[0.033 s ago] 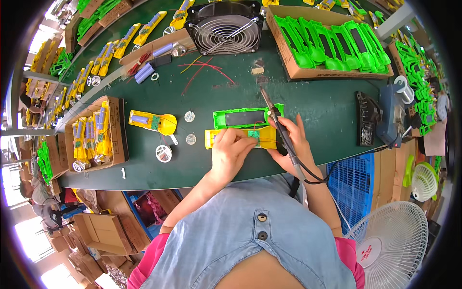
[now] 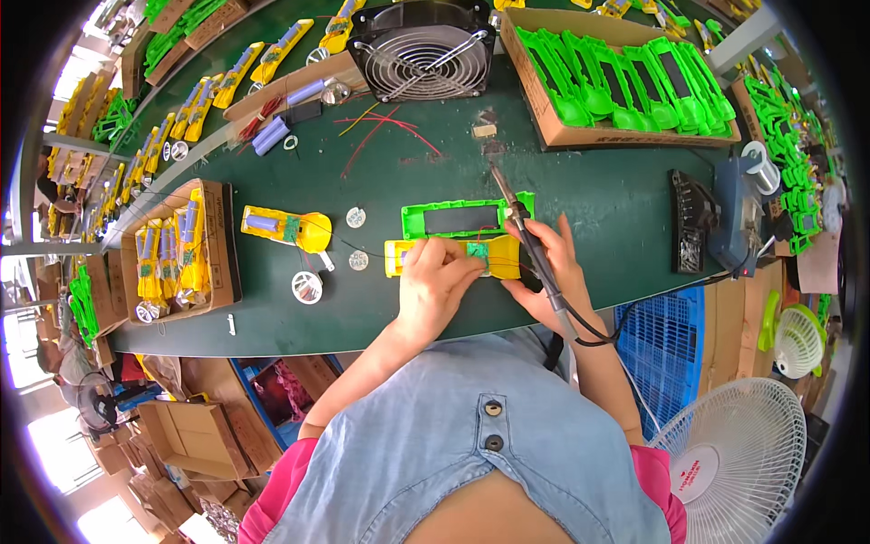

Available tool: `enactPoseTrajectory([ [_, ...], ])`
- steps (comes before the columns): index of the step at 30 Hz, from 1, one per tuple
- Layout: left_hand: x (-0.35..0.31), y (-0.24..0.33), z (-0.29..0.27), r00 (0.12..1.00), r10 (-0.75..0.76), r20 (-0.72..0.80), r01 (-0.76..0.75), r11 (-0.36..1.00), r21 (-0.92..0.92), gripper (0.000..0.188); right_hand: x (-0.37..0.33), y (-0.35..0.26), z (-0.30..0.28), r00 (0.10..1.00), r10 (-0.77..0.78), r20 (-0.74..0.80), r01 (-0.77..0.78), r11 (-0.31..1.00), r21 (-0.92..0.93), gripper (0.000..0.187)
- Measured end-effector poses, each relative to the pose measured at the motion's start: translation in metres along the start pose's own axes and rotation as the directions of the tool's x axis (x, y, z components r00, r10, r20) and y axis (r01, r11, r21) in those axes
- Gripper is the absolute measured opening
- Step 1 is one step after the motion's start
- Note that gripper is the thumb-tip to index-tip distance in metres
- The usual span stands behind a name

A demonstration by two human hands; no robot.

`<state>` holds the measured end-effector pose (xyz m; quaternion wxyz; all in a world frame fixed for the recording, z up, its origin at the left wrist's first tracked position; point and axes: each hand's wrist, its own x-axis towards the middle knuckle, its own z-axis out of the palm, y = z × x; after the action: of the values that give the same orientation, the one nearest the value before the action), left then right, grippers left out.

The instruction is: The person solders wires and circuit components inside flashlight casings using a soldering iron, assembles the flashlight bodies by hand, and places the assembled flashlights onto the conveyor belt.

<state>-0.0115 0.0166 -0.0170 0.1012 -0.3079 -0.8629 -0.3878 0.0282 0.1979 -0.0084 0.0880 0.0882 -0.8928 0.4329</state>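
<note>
My left hand (image 2: 437, 283) is closed over a yellow flashlight housing (image 2: 394, 259), its fingertips pressed together beside a small green circuit board (image 2: 477, 255). What those fingertips pinch is hidden. A soldering iron (image 2: 536, 256) rests in my right hand (image 2: 564, 272), its tip pointing away from me, above the bench and clear of the board. The right thumb touches the right end of the yellow housing, where thin wires show. Directly behind it lies a green housing half (image 2: 414, 223) with a black panel.
Left on the green bench (image 2: 299, 340) lie another yellow housing (image 2: 313, 233), a reflector (image 2: 307, 287) and a carton of yellow assemblies (image 2: 224, 263). Behind stand a metal fan (image 2: 424, 68) and a carton of green housings (image 2: 634, 138). A solder spool (image 2: 761, 169) stands right, near a blue soldering station (image 2: 732, 208).
</note>
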Motion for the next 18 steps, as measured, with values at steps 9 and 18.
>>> enactPoseTrajectory([
  [9,0.01,-0.005,-0.012,0.973,-0.211,0.093,0.225,0.953,-0.204,0.01,-0.05,-0.007,-0.002,0.927,-0.037,-0.374,0.084,0.99,0.11,0.027],
  [18,0.015,-0.003,-0.01,0.979,-0.171,0.113,0.182,0.978,-0.103,0.012,-0.059,-0.009,0.03,0.709,0.558,-0.432,-0.073,0.667,0.742,0.027],
])
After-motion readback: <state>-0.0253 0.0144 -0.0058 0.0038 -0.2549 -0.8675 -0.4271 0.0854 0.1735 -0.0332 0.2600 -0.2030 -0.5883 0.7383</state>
